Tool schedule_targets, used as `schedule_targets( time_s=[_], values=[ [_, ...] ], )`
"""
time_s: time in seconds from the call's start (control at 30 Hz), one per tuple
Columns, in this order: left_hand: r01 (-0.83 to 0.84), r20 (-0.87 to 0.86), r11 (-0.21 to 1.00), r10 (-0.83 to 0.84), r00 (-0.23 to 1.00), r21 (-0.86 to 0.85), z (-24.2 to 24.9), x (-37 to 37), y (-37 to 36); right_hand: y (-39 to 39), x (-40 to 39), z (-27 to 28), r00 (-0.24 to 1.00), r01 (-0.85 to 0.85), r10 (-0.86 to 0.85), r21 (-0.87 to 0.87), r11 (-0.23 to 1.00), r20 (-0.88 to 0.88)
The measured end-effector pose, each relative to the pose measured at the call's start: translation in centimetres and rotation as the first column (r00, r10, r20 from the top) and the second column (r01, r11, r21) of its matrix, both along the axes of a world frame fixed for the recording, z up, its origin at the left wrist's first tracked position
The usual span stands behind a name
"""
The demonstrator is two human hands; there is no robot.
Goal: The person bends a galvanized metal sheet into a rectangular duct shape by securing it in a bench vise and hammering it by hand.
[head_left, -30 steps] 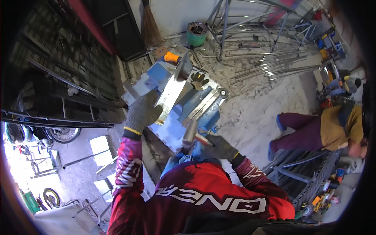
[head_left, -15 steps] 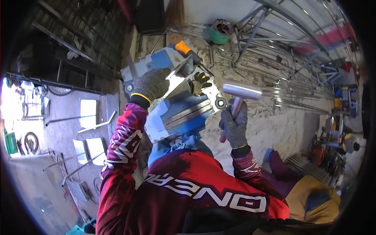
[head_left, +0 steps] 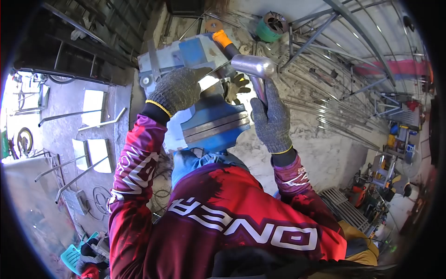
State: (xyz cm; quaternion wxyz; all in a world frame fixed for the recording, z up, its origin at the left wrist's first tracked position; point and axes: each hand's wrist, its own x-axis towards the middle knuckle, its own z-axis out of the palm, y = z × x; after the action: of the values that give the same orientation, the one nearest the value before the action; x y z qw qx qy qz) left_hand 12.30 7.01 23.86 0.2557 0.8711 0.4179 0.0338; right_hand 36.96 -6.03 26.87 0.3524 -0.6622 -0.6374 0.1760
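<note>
My left hand [head_left: 175, 90], in a dark grey knit glove, is closed at the edge of a bent grey metal piece [head_left: 224, 71], whose far part reaches toward the hammer. My right hand [head_left: 273, 122], gloved alike, grips the handle of a hammer with a thick shiny metal head [head_left: 253, 66]. That head is raised and overlaps the end of the metal piece in this view. Between my hands and my body stands a blue bench vise [head_left: 214, 117] with bare steel jaws. Behind it lies a black and beige glove [head_left: 238, 86].
On the bench [head_left: 162, 52], beyond my hands, lies an orange and black tool [head_left: 222, 39]. A green drum [head_left: 272, 27] and several long metal rods [head_left: 337, 125] are on the floor. Steel frames [head_left: 367, 37] stand at right. A person's tan clothing [head_left: 360, 246] shows at lower right.
My right hand has moved up and left, bringing the hammer head from the right of the vise to over the metal piece. My left hand keeps its hold; the view has shifted slightly.
</note>
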Motion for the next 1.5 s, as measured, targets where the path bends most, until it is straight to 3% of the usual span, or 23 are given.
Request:
schedule_targets(
  time_s=[0.1, 0.27, 0.3, 0.37, 0.57, 0.63, 0.67, 0.73, 0.83, 0.9, 0.93, 1.0, 1.03, 1.1, 1.23, 1.33, 1.43, 1.5],
  values=[
    [0.023, 0.021, 0.997, -0.025, 0.999, 0.069, -0.2, -0.2, -0.3, 0.7, 0.1, 0.3, 0.998, -0.046, 0.046, -0.016, 0.999, 0.052],
    [0.034, 0.100, 0.994, -0.045, 0.994, 0.103, 0.3, -0.3, -0.3, 1.0, 0.1, 0.3, 0.981, -0.091, 0.058, 0.178, 0.980, 0.183],
    [0.027, 0.048, 0.997, -0.031, 0.998, 0.071, 0.4, -0.1, -0.1, 1.0, 0.0, 0.5, 0.981, -0.089, 0.056, 0.177, 0.980, 0.184],
    [0.027, 0.001, 0.999, -0.027, 1.000, 0.037, 0.6, 0.1, -0.1, 1.1, -0.2, 1.2, 0.991, -0.045, 0.058, -0.108, 0.993, 0.121],
    [0.079, -0.063, 0.995, -0.075, 0.995, 0.064, 0.6, -0.3, 0.1, 1.6, 0.0, 1.1, 0.996, -0.053, 0.045, 0.121, 0.991, 0.073],
    [0.030, 0.062, 0.995, -0.036, 0.997, 0.099, 0.8, -0.1, -0.2, 1.9, 0.2, 1.3, 0.996, -0.068, 0.064, 0.052, 0.996, 0.059],
    [0.031, 0.065, 0.994, -0.037, 0.997, 0.102, 1.1, 0.0, -0.3, 2.0, 0.4, 1.4, 0.995, -0.085, 0.086, -0.017, 0.996, 0.042],
    [0.031, -0.103, 0.999, -0.028, 0.994, 0.024, 2.1, 0.4, -0.2, 2.0, 0.6, 1.8, 0.997, -0.074, 0.074, -0.011, 0.997, 0.023],
    [0.058, -0.123, 0.998, -0.055, 0.991, 0.022, 3.0, 0.5, -0.4, 1.9, 0.3, 2.5, 0.999, -0.040, 0.040, 0.005, 0.999, -0.031],
    [0.041, -0.032, 0.997, -0.039, 0.999, 0.068, 2.2, 0.3, -0.8, 1.7, 0.5, 3.2, 0.998, -0.016, 0.026, -0.155, 0.988, 0.063],
    [0.017, 0.061, 0.993, -0.024, 0.998, 0.117, 1.9, 0.3, -0.8, 1.9, 0.8, 2.8, 0.998, -0.012, 0.023, -0.153, 0.988, 0.067],
    [0.012, 0.048, 0.995, -0.017, 0.999, 0.096, 1.7, 0.4, -0.8, 2.4, 1.5, 1.4, 0.967, -0.200, 0.183, 0.083, 0.976, 0.176],
    [-0.001, 0.031, 0.997, -0.001, 1.000, 0.073, 1.7, 0.3, -0.6, 2.4, 1.3, 2.1, 0.966, -0.204, 0.186, 0.086, 0.975, 0.177],
    [0.000, 0.027, 0.999, -0.001, 1.000, 0.051, 1.8, 0.3, -0.5, 2.0, 0.4, 3.9, 0.990, -0.096, 0.102, -0.067, 0.993, 0.102],
    [0.021, -0.020, 1.000, -0.021, 1.000, 0.015, 2.3, 0.5, -0.3, 2.1, 0.6, 3.0, 0.995, -0.073, 0.071, 0.016, 0.997, 0.068],
    [0.013, -0.015, 0.999, -0.013, 1.000, 0.032, 2.2, 0.3, -0.3, 2.2, 1.3, 2.1, 0.968, -0.169, 0.165, 0.008, 0.986, 0.189],
    [0.015, -0.027, 1.000, -0.016, 1.000, -0.008, 3.1, 0.5, -0.4, 2.2, 0.7, 3.9, 0.986, -0.080, 0.093, -0.100, 0.992, 0.137],
    [0.015, -0.024, 1.000, -0.015, 1.000, 0.004, 2.4, 0.6, -0.4, 1.9, 0.2, 4.4, 0.998, -0.007, 0.004, -0.066, 0.998, -0.056]
  ],
)
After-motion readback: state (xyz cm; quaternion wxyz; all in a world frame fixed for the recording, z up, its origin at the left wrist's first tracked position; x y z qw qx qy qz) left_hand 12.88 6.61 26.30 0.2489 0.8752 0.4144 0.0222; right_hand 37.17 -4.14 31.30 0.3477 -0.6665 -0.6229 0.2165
